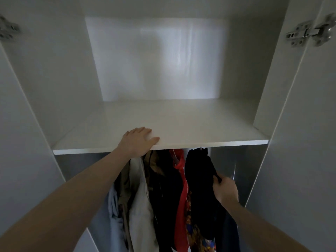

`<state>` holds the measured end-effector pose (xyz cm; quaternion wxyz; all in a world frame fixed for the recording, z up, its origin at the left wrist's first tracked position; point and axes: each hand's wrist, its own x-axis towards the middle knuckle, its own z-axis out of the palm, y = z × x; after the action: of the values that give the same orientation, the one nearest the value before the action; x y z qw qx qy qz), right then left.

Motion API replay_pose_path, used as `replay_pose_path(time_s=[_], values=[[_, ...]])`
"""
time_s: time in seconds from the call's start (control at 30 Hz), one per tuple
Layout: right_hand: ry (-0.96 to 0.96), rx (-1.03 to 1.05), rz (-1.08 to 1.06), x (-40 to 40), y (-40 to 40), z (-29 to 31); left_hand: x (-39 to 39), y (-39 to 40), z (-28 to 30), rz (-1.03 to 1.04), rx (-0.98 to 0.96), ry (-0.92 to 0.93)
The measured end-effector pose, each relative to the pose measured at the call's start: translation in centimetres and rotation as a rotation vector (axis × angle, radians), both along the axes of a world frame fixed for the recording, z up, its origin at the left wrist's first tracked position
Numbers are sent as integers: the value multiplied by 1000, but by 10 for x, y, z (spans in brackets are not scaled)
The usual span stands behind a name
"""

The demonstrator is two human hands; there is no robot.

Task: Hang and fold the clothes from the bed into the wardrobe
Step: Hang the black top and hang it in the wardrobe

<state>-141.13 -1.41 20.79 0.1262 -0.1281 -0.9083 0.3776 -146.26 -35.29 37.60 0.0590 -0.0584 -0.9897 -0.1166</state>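
Black fabric, a dark garment, hangs under the white shelf at the right end of the row, its hanger barely visible. The right hand pinches its right edge, fingers curled on the cloth. To its left hang a red garment, another black one, probably a jacket, and a pale grey garment. The left hand rests flat on the shelf's front edge, fingers relaxed. A metal hinge sits on the wardrobe's right side.

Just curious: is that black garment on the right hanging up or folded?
Hanging: the black garment hangs below the white shelf among other clothes, pinched by the right hand.
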Motion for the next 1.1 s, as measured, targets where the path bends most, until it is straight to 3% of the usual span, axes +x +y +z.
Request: replay_pose_path(time_s=[0.47,0.83,1.1], values=[[42,-35,86,-88,-36,-2,-5,0,-5,43,-17,36],[-81,-36,176,-96,-61,-25,-6,1,-8,58,-22,74],[-245,87,303,-92,-65,-25,-7,0,-9,53,-21,70]])
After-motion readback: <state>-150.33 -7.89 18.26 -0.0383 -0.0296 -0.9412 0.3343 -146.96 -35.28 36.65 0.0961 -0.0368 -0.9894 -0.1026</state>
